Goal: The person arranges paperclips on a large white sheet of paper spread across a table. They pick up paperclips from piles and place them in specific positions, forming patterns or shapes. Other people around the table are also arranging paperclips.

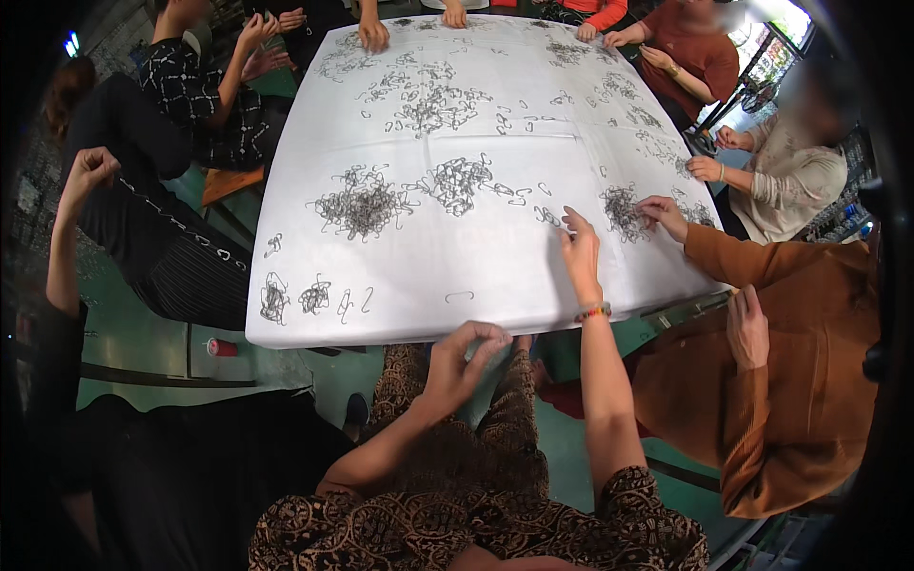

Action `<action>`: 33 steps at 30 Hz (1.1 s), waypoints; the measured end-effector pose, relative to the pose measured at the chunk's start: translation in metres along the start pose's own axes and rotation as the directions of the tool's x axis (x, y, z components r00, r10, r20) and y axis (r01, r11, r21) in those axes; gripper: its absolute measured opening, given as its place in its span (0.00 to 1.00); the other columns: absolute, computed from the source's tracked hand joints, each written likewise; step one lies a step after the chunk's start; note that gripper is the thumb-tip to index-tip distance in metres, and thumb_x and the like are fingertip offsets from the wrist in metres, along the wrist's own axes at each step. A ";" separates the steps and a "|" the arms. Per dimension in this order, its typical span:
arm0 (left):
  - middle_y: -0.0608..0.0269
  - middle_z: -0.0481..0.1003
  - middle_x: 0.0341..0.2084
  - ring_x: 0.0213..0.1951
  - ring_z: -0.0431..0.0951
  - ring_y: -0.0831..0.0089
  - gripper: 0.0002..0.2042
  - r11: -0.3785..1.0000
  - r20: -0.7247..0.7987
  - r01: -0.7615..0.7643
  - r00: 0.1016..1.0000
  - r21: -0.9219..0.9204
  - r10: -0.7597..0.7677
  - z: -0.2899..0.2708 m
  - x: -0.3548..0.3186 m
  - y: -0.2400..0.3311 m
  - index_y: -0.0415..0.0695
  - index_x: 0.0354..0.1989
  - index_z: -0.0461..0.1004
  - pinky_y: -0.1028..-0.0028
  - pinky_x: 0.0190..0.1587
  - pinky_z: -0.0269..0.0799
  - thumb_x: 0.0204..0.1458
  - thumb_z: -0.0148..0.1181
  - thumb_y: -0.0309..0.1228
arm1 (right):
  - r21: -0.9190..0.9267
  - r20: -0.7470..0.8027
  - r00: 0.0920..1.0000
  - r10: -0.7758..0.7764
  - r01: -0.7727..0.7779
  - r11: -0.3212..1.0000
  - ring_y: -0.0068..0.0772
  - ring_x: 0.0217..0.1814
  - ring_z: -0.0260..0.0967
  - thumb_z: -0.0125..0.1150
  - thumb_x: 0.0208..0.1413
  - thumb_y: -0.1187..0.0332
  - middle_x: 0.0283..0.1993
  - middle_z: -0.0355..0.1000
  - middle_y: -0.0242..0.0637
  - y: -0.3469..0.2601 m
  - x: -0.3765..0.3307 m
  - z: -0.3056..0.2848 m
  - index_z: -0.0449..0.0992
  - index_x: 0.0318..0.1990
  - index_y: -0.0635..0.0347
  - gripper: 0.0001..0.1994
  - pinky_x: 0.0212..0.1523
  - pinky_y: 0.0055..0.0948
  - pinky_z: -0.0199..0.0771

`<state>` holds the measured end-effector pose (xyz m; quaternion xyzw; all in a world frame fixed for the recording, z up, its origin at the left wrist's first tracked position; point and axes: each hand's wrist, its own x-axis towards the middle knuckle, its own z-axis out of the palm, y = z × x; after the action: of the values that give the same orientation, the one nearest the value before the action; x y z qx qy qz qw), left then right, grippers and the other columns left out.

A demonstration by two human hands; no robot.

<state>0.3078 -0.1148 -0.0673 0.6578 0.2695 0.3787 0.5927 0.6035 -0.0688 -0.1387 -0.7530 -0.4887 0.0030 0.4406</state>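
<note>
My left hand hovers at the near edge of the white-covered table. Its fingers curl toward the thumb as in a pinch; whatever they may hold is too small to make out. My right hand reaches over the tabletop with its fingers apart, a beaded bracelet at the wrist. Just beyond its fingertips lie a few loose bent-wire hooks. One single C-shaped wire hook rests on the cloth between my hands. Farther in are a dense heap of dark hooks and a looser heap.
Small hook piles lie at the near left corner. At my right, a co-worker's hand touches another hook heap. On the left, a person's raised fist has a hook chain hanging beside it. A red cup stands lower left.
</note>
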 end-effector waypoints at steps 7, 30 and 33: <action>0.57 0.78 0.36 0.43 0.77 0.74 0.05 0.990 0.036 0.115 0.992 0.077 -0.118 -0.012 0.007 0.000 0.34 0.40 0.72 0.73 0.49 0.71 0.59 0.54 0.22 | -0.244 0.113 0.991 -0.068 0.094 0.965 0.55 0.36 0.72 0.56 0.46 0.83 0.35 0.73 0.56 0.046 0.025 0.022 0.67 0.57 0.66 0.25 0.42 0.42 0.73; 0.60 0.78 0.36 0.40 0.77 0.72 0.08 0.998 0.187 0.060 0.980 0.036 -0.066 -0.009 -0.002 0.004 0.38 0.42 0.75 0.71 0.43 0.72 0.55 0.58 0.25 | 0.719 0.016 0.971 0.238 -0.177 0.672 0.16 0.29 0.69 0.57 0.53 0.84 0.34 0.71 0.34 -0.182 -0.153 -0.061 0.67 0.50 0.69 0.16 0.28 0.15 0.70; 0.62 0.78 0.39 0.41 0.76 0.73 0.12 0.998 0.047 -0.046 0.998 -0.036 0.048 -0.019 0.006 -0.006 0.39 0.47 0.74 0.73 0.45 0.71 0.55 0.58 0.26 | 0.828 -0.013 0.968 0.249 -0.130 0.546 0.20 0.30 0.71 0.57 0.53 0.85 0.34 0.72 0.37 -0.181 -0.149 -0.058 0.66 0.49 0.68 0.16 0.29 0.17 0.73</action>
<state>0.2961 -0.0985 -0.0721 0.6624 0.2334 0.3814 0.6012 0.4183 -0.1935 -0.0461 -0.5088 -0.3176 0.2285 0.7668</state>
